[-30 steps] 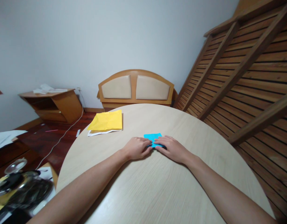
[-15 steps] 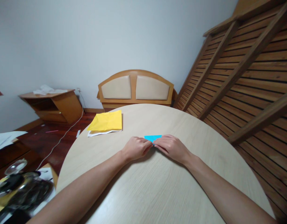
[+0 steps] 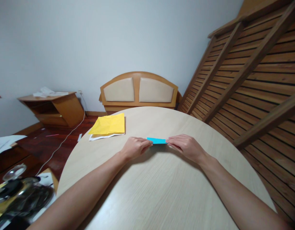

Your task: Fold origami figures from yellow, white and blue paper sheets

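A narrow piece of blue paper [image 3: 158, 141], apparently folded, is stretched between my two hands over the round pale wooden table [image 3: 147, 188]. My left hand [image 3: 137, 147] pinches its left end between thumb and fingers. At the right end, my right hand [image 3: 184, 145] grips it the same way, fingers pressed together. A shadow falls on the tabletop just below the paper. The paper's outer ends are partly hidden by my fingertips.
Yellow paper [image 3: 109, 124] lies on white paper at the table's left edge. Beyond stands a padded headboard [image 3: 139, 88]. A slatted wooden frame [image 3: 245, 80] leans at the right. A small cabinet [image 3: 53, 108] and a cluttered low surface [image 3: 25, 198] are on the left.
My hands have moved apart, from nearly touching at the paper's near edge to its two ends. The blue paper now shows as a longer, narrower strip.
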The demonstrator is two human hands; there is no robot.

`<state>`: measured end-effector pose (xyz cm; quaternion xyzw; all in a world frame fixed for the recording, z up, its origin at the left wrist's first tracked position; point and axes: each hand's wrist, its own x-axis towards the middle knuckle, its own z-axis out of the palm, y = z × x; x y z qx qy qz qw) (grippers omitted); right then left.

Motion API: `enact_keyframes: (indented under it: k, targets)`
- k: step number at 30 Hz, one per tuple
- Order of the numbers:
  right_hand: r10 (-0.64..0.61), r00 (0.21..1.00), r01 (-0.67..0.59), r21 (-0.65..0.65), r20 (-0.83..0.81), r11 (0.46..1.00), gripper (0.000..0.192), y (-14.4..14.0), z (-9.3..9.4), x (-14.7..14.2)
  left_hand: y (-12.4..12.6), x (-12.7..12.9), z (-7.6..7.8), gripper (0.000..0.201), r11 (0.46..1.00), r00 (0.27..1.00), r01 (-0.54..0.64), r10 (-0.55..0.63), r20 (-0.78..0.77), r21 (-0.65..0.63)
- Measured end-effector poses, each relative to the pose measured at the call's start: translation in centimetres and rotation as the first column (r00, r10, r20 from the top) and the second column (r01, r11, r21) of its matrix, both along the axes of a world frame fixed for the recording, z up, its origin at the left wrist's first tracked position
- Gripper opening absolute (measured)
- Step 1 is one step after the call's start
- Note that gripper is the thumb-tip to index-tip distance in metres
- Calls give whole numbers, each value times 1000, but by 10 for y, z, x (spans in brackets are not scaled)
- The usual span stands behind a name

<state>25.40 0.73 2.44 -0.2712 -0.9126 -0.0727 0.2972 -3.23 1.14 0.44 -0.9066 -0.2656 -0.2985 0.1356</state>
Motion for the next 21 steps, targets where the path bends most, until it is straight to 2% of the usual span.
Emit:
enact_keyframes:
  k: [5,13,18,21]
  targets:
    - [31,998,-34,-46,-50,998,20,-6,3,-4,3,-2,-2,26,999,999,30,-30,22,-9]
    - [43,996,-45,-26,-73,999,18,-8,1,-9,3,0,-5,22,997,989,51,-43,143,-53]
    - [5,1000,-4,53,-23,999,21,-9,-2,-11,-4,8,0,20,996,988,68,-76,137,65]
    - [29,1000,-30,68,10,997,22,-14,-3,-19,-10,14,1,20,989,985,95,-109,132,111]
